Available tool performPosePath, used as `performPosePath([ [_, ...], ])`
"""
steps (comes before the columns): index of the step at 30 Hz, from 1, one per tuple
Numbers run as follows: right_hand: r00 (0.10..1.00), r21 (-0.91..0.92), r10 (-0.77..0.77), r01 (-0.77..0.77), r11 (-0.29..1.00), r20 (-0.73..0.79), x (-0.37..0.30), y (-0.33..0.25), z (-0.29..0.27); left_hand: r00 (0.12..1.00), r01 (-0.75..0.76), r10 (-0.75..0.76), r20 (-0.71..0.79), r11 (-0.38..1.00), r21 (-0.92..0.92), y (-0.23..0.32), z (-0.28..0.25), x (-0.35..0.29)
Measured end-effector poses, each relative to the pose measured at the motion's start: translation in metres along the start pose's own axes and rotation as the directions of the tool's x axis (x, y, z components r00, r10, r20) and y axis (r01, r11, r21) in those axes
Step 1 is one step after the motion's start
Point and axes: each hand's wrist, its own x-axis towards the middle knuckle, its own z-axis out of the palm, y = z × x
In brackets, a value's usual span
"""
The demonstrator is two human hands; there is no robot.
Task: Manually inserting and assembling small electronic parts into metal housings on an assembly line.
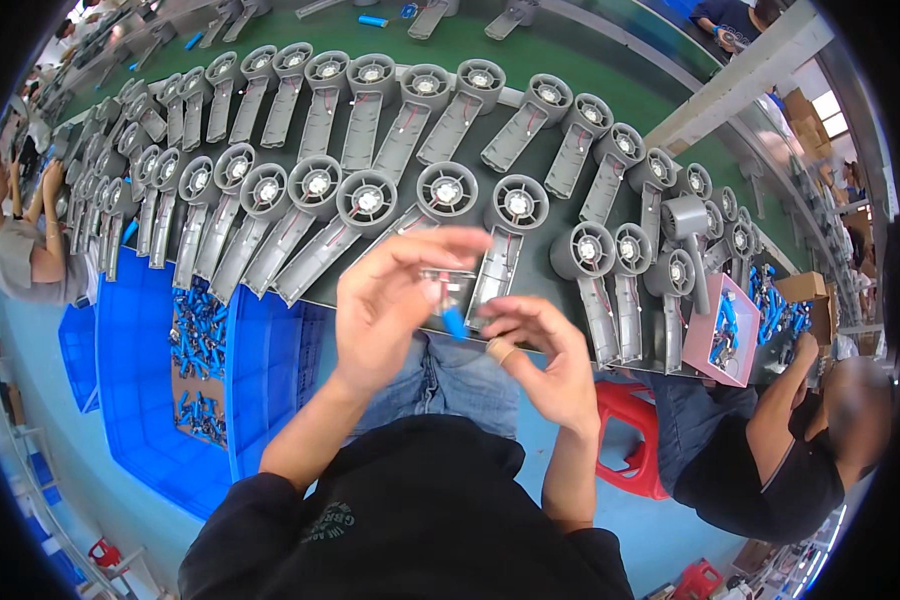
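Note:
My left hand is raised over the near table edge, thumb and fingers closed on a small blurred part. From that part hangs a blue cylindrical battery, with a reddish wire above it. My right hand is just right of the battery, fingers half curled and smeared by motion. A tan band wraps one of its digits. Whether the right fingertips grip anything, I cannot tell. Behind both hands lies an open grey handheld-fan housing, its round fan head away from me and its hollow handle partly hidden by my fingers.
Rows of similar grey fan housings cover the table, with a green belt behind. Blue bins with batteries stand at left. A pink box holds batteries at right, near a seated co-worker and a red stool.

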Motion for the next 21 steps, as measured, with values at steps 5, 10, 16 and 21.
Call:
performPosePath([
  [5, 0.951, -0.404, -0.183, 0.070, 0.912, -0.248, 0.020, 0.005, -0.003, 0.940, 0.331, -0.341, -0.009, 0.918, -0.220, 0.010, -0.017, 0.006],
  [10, 0.932, -0.540, -0.258, 0.085, 0.838, -0.253, 0.038, 0.012, 0.000, 0.897, 0.435, -0.439, -0.047, 0.862, 0.261, 0.000, -0.022, 0.003],
  [16, 0.889, -0.646, -0.435, 0.250, 0.721, -0.142, 0.054, 0.019, -0.004, 0.990, 0.129, -0.125, -0.061, 0.671, 0.730, -0.015, -0.007, 0.003],
  [21, 0.801, -0.730, -0.596, 0.372, 0.574, -0.060, 0.061, 0.028, -0.007, 0.979, 0.170, -0.194, -0.066, 0.585, 0.793, -0.011, 0.006, 0.013],
])
